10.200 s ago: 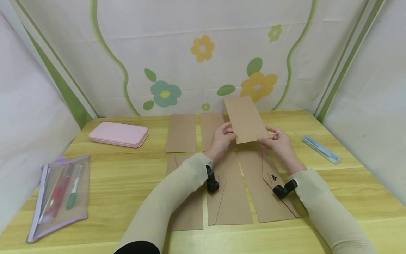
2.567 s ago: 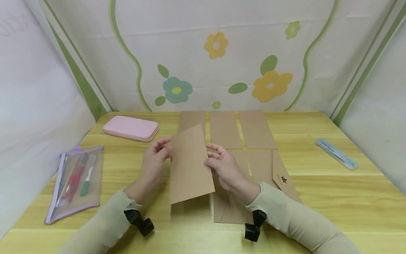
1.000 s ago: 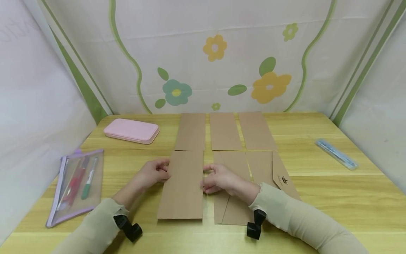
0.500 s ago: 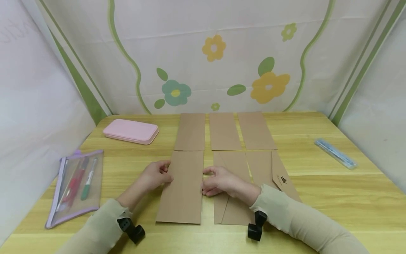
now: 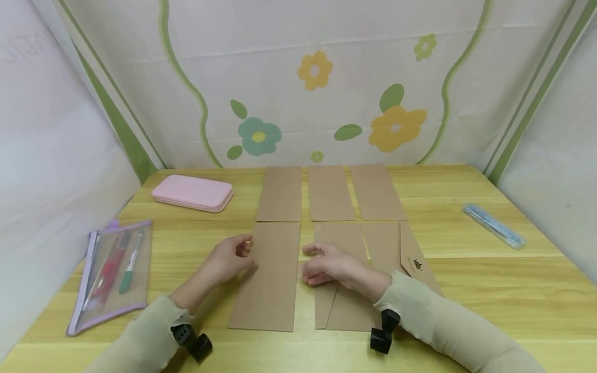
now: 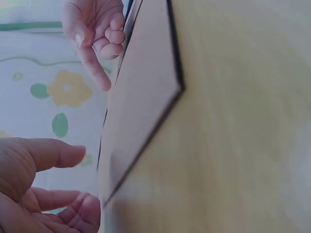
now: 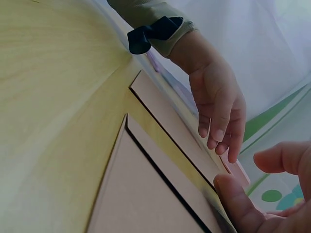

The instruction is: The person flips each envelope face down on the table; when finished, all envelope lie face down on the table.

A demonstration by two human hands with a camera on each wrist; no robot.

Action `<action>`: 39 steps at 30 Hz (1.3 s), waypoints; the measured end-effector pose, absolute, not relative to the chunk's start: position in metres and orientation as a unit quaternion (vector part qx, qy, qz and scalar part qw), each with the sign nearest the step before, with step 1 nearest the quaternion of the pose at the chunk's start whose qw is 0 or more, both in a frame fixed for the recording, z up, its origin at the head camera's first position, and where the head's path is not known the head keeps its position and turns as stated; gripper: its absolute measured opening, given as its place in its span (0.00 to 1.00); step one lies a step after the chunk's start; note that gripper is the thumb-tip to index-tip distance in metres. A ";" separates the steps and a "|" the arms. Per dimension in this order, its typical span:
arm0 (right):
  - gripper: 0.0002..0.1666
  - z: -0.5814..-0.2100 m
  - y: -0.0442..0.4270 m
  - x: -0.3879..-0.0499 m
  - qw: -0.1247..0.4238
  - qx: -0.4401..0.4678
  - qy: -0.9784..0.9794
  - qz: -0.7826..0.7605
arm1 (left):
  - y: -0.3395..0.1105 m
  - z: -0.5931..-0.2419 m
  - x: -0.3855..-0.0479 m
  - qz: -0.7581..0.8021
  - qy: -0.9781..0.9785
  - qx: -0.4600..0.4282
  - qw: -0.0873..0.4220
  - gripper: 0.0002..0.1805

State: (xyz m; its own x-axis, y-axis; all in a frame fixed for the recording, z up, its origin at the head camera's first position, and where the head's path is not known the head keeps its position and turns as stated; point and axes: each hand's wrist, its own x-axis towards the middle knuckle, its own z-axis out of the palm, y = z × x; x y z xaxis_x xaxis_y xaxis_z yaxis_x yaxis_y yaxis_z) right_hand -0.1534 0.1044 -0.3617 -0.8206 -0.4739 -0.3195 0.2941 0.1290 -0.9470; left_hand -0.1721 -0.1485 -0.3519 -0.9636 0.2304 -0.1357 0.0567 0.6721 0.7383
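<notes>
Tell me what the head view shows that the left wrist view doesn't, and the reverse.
Only the head view: the pink case, mesh pouch, blue packet, black crown print and right sleeve.

Only the left wrist view: the palm of the right hand, with its fingertips seen from the inside.

Both: the left hand, the front-left brown envelope, the wood table and the orange flower on the backdrop.

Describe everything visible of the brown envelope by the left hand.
The brown envelope looks like kraft paper, a plain rectangle with no flap or print showing. It lies flat on the wood-grained table, leftmost in the near row, its far edge right by another envelope. The left hand reaches over its left edge, contact unclear; the right hand is apart from it.
</notes>
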 end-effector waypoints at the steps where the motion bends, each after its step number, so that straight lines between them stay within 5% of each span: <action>1: 0.40 -0.361 0.107 -0.153 0.290 -0.065 0.692 -0.658 | -0.147 -0.351 -0.172 0.408 0.902 0.087 0.109 0.32; 13: 0.37 -0.352 0.136 -0.147 0.266 -0.056 0.707 -0.653 | -0.108 -0.354 -0.179 0.499 0.840 0.161 0.140 0.26; 24: 0.36 -0.347 0.175 -0.133 0.227 -0.033 0.730 -0.644 | -0.073 -0.361 -0.179 0.564 0.785 0.144 0.210 0.31; 39: 0.39 -0.343 0.213 -0.120 0.202 -0.022 0.755 -0.623 | -0.053 -0.360 -0.181 0.556 0.785 0.142 0.234 0.31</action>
